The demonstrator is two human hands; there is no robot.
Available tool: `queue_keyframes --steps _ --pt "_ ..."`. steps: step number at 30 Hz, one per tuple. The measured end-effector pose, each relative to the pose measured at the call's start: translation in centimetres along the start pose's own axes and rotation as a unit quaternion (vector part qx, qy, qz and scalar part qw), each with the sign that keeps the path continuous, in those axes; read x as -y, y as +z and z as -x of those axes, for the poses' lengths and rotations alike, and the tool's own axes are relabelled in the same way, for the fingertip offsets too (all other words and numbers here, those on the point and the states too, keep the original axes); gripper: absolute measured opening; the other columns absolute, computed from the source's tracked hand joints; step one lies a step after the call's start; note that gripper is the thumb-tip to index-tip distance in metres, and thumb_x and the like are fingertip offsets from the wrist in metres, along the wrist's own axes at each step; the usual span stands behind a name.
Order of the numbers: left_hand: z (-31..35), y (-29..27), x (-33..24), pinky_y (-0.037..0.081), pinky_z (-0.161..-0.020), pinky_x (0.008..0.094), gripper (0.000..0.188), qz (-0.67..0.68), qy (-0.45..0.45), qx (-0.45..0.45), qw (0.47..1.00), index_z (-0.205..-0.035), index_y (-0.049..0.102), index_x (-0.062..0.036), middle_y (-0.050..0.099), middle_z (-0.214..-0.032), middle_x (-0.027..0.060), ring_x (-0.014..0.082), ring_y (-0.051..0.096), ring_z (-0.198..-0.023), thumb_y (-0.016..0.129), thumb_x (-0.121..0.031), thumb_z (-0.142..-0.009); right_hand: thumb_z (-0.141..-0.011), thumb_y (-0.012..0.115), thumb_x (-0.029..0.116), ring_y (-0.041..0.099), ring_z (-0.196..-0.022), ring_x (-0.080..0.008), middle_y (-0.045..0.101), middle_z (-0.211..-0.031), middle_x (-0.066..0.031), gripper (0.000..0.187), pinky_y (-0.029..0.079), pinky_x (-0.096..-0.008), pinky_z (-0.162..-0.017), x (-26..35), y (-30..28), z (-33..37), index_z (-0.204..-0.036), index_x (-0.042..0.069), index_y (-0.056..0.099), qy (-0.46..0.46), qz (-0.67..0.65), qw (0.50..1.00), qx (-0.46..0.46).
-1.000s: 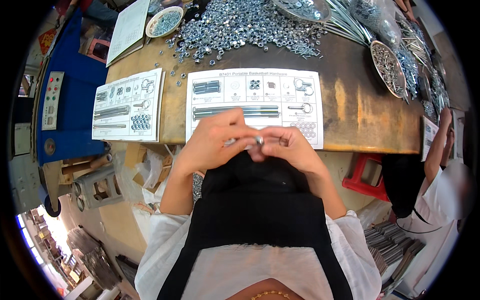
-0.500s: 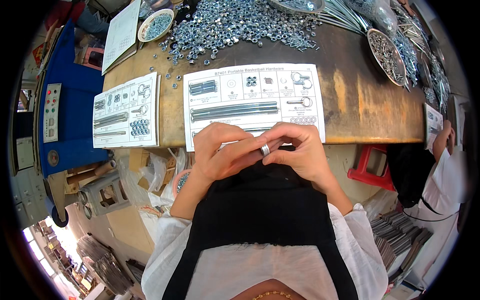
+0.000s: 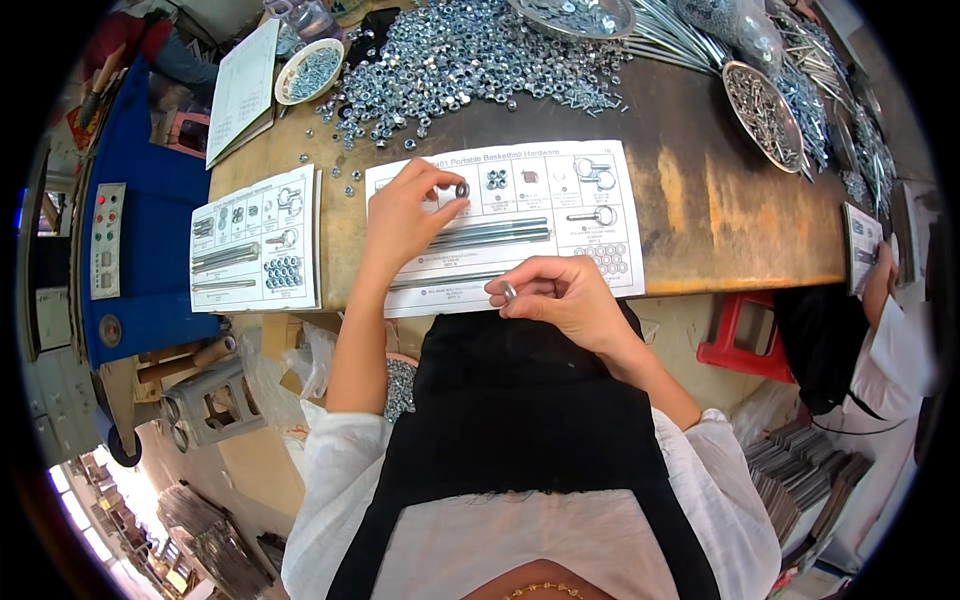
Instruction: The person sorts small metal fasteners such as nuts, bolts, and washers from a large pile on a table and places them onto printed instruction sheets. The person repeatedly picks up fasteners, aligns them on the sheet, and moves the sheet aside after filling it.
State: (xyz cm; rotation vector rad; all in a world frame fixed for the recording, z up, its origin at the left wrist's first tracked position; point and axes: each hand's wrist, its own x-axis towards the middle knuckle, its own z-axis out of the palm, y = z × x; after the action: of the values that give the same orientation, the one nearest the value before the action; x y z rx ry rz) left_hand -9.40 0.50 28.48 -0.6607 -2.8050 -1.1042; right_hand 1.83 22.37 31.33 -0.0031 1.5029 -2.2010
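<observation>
My left hand (image 3: 405,215) is over the upper left of a printed hardware sheet (image 3: 600,285), thumb and forefinger pinching dark-edged metal washers (image 3: 462,190) on edge. I cannot tell how many it holds. At the sheet's lower edge, my right hand (image 3: 560,300) is closed in a pinch on a small stack of shiny washers (image 3: 508,291). The sheet shows pictures of bolts, nuts, pins and washers, and my left hand and forearm cover part of it.
Beyond the sheet lies a heap of nuts (image 3: 450,70). A bowl of small parts (image 3: 310,72) stands at back left, a metal dish of screws (image 3: 762,115) at right. A second printed sheet (image 3: 255,240) lies left. A red stool (image 3: 740,335) and another person's hand (image 3: 883,275) are at right.
My hands were together at the sheet's lower edge over a washer stack. They have parted: the left has moved forward with washers, while the right keeps some, slightly left of before.
</observation>
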Motion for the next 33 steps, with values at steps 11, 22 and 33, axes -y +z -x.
queue_keyframes --steps 11,22,33 --pt "-3.1 1.7 4.1 0.042 -0.084 0.0365 0.024 -0.265 0.086 0.039 0.96 -0.097 0.075 -0.0131 0.064 -0.094 0.0019 0.02 0.062 -0.088 0.078 -0.025 -0.076 -0.089 0.07 0.0 0.069 -0.089 -0.0115 0.073 -0.105 -0.0106 0.021 0.056 -0.0249 -0.082 -1.6 -1.9 -0.6 -0.109 -0.003 0.07 0.019 0.036 0.999 -0.021" --pt "2.5 0.4 -3.8 0.045 -0.077 0.0352 0.042 -0.017 0.289 -0.157 0.944 -0.101 0.076 -0.0127 0.066 -0.091 -0.0014 0.0188 0.061 -0.084 0.086 -0.016 -0.061 -0.088 0.074 0.004 0.066 -0.085 -0.0075 0.071 -0.093 -0.0043 0.018 0.052 -0.0213 -0.074 -1.6 -2.3 -3.7 -0.104 -0.002 0.069 -0.083 0.022 0.996 -0.019" --pt "4.7 -0.3 -1.1 0.046 -0.073 0.0365 0.04 0.029 0.162 -0.248 0.955 -0.097 0.075 -0.0106 0.064 -0.089 0.0019 0.0234 0.058 -0.084 0.088 -0.01 -0.059 -0.096 0.062 0.018 0.066 -0.078 -0.0093 0.075 -0.097 -0.0048 0.024 0.053 -0.0275 -0.066 5.3 -8.3 -14.5 -0.116 0.01 0.072 -0.217 0.376 0.885 -0.169"
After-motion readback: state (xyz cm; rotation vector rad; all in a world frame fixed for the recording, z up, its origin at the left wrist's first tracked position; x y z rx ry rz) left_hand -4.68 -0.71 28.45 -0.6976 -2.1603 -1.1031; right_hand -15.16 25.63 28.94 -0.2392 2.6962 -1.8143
